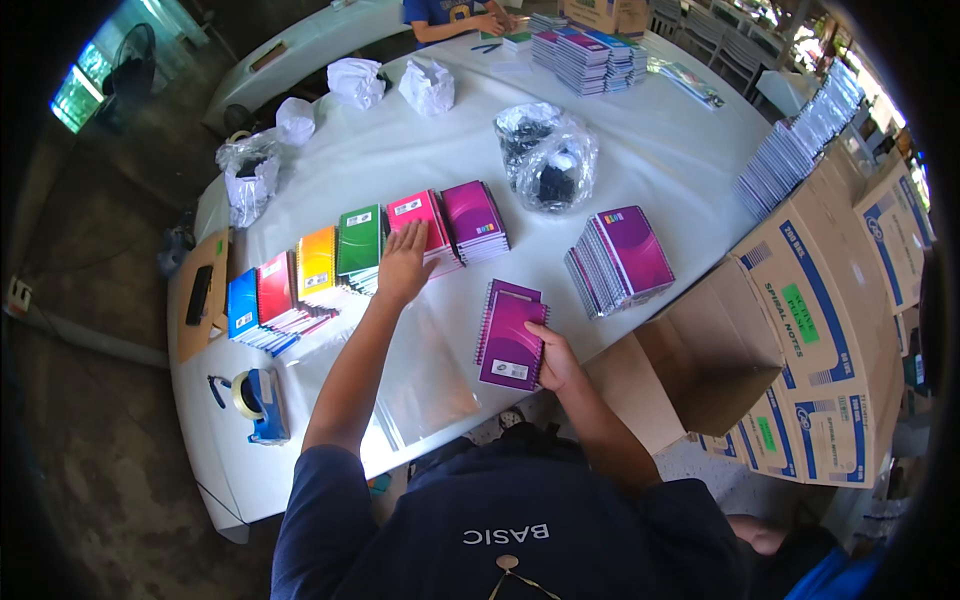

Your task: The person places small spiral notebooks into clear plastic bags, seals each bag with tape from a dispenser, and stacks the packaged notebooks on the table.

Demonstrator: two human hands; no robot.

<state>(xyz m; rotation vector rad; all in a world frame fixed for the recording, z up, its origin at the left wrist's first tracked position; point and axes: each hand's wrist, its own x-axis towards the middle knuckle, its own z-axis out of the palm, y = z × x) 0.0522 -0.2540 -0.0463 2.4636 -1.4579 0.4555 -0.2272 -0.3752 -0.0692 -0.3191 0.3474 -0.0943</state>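
Note:
My right hand [558,360] grips two purple spiral notebooks [510,345], one overlapping the other, at the table's near edge. My left hand [404,264] lies with its fingers stretched out on the near part of a pink notebook stack [412,207]. That stack belongs to a row of spiral notebooks: a purple stack [472,210] is on its right, and green [360,235], yellow [317,260], red [274,285] and blue [243,302] ones are on its left. Clear plastic sheets [430,400] lie beneath my left forearm. Another purple stack [638,245] stands to the right.
A tape dispenser [268,408] sits at the near left, below a brown board [190,335]. Plastic-wrapped bundles [556,170] stand farther back. An open carton [690,375] and stacked cartons [815,300] are at the right. Across the table, a person [450,20] handles notebooks near more stacks [575,60].

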